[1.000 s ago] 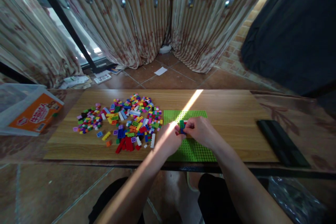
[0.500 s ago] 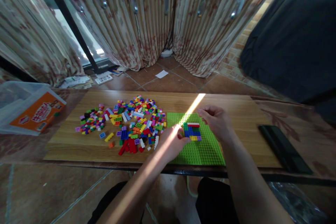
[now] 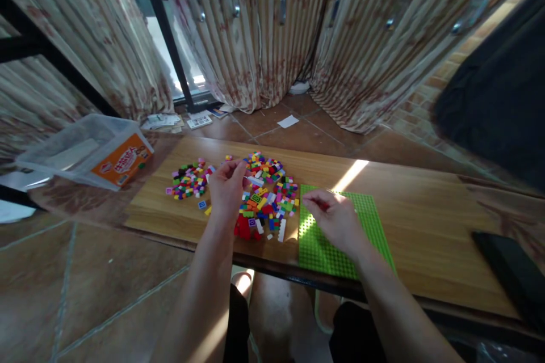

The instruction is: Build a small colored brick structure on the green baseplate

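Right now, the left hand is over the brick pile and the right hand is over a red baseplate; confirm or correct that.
Not red: the head view shows the baseplate under the right hand is green. The rest stands.

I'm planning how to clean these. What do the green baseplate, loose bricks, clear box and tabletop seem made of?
Green baseplate: probably moulded plastic, fairly matte, with regular studs. Loose bricks: likely smooth hard plastic, solid colours, crisp edges. Clear box: likely smooth, translucent plastic; its inside shows through. Tabletop: satin-looking, with wood grain; solid or laminate, unclear.
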Motion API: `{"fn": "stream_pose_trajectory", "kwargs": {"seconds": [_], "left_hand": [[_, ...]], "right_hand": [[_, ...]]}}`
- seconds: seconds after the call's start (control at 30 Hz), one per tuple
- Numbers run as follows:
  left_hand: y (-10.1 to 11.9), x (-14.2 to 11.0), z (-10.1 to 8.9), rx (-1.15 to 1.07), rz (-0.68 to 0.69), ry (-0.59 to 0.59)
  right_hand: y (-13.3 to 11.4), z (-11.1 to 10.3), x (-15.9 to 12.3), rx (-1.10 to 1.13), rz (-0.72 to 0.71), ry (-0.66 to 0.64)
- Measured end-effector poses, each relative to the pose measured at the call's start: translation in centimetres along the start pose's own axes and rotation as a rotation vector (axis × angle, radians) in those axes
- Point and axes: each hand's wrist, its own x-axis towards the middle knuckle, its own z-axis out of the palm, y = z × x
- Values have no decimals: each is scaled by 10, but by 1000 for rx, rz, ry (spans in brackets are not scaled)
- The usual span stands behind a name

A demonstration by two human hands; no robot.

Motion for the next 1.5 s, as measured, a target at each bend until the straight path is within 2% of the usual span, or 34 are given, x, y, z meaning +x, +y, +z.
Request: {"fn": "stream_pose_trajectory", "kwargs": {"seconds": [0.13, 0.3, 0.5, 0.63, 0.87, 1.2, 1.37, 1.5], "left_hand": [[2, 1, -5, -37, -16, 2], [5, 6, -13, -72, -35, 51], [4, 8, -14, -77, -53, -10], [4, 8, -13, -95, -55, -29], [6, 5, -9, -92, -65, -46], [4, 8, -10, -65, -70, -26], [-5, 17, -22, 72, -32, 33], [-12, 26, -35, 382, 31, -16]], "right_hand": [[-15, 24, -1, -18, -91, -93], [-15, 52, 0, -152, -160, -160], [-14, 71, 3, -259, -172, -200], [-18, 70, 4, -242, -171, -184], [-23, 63, 2, -275, -158, -235], [-6, 50, 1, -188, -75, -191], [-2, 46, 2, -141, -55, -165], [1, 46, 4, -128, -66, -115]]}}
